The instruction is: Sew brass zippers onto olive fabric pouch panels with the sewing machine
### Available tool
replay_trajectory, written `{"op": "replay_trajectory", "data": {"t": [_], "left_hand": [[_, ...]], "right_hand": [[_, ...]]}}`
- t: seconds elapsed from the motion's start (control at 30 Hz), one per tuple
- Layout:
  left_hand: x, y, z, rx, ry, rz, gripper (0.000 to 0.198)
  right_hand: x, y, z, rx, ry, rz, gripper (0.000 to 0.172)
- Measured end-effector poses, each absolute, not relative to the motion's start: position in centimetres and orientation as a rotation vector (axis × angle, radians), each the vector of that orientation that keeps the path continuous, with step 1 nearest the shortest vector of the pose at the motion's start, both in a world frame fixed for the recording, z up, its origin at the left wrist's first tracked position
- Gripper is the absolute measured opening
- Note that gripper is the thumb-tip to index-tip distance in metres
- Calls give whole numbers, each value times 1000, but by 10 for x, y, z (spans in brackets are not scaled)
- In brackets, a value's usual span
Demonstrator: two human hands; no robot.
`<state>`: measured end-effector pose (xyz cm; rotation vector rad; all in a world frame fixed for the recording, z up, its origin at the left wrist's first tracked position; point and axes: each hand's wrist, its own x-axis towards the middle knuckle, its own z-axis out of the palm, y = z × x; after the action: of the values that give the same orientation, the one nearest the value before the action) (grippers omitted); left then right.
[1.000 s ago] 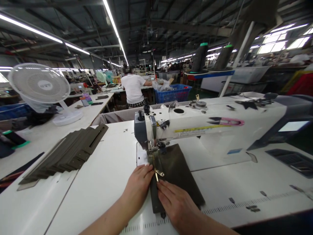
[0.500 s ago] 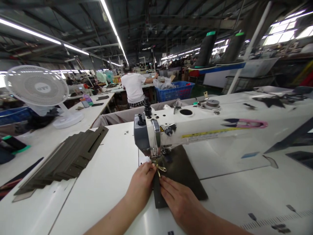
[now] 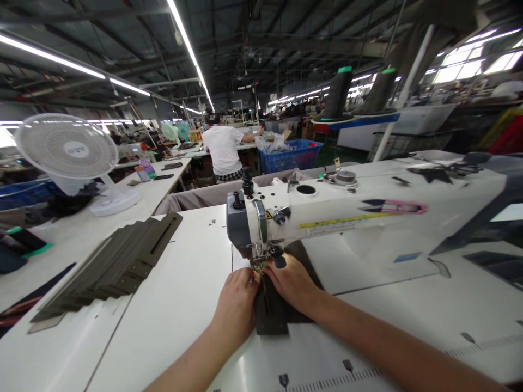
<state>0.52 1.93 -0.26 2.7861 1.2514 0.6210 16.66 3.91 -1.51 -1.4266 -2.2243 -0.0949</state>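
A dark olive fabric piece with a zipper lies on the white table under the needle of a white sewing machine. My left hand rests on the fabric's left edge, fingers curled and pressed near the presser foot. My right hand lies on the fabric just right of the needle, its fingertips pressed together at the presser foot. The zipper pull is hidden beneath my fingers.
A fanned stack of olive fabric pieces lies at the left. A white desk fan stands beyond it. Pink thread snips sit on the machine arm. A person in a white shirt works by a blue basket.
My right hand has moved up from the fabric's lower part to the presser foot. The fabric has fed further under the machine, and the zipper pull is now covered.
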Motion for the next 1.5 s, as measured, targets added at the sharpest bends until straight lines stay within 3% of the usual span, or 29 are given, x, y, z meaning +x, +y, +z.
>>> {"op": "replay_trajectory", "data": {"t": [0.17, 0.67, 0.83, 0.97, 1.13, 1.33, 1.4, 1.5], "left_hand": [[6, 23, -7, 2831, 1236, 693, 23], [4, 27, -10, 2995, 1180, 619, 30], [3, 15, -12, 2955, 1241, 631, 37], [1, 9, -14, 2956, 1150, 749, 35], [2, 14, -11, 2985, 1092, 750, 29], [4, 24, -6, 2909, 1172, 701, 23], [1, 24, -4, 2909, 1134, 690, 25], [-6, 17, 1, 2925, 1002, 670, 29]], "right_hand": [[165, 37, -14, -1521, -2168, -90, 11], [152, 57, -8, -1964, -1868, 64, 28], [159, 16, -7, -1629, -2110, 1, 25], [168, -22, -18, -1157, -2263, 24, 40], [171, -21, -16, -1145, -2306, 141, 48], [173, -4, -13, -1111, -2395, 96, 69], [176, 0, -12, -1057, -2439, 17, 59], [179, 2, -7, -983, -2437, -79, 30]]}}
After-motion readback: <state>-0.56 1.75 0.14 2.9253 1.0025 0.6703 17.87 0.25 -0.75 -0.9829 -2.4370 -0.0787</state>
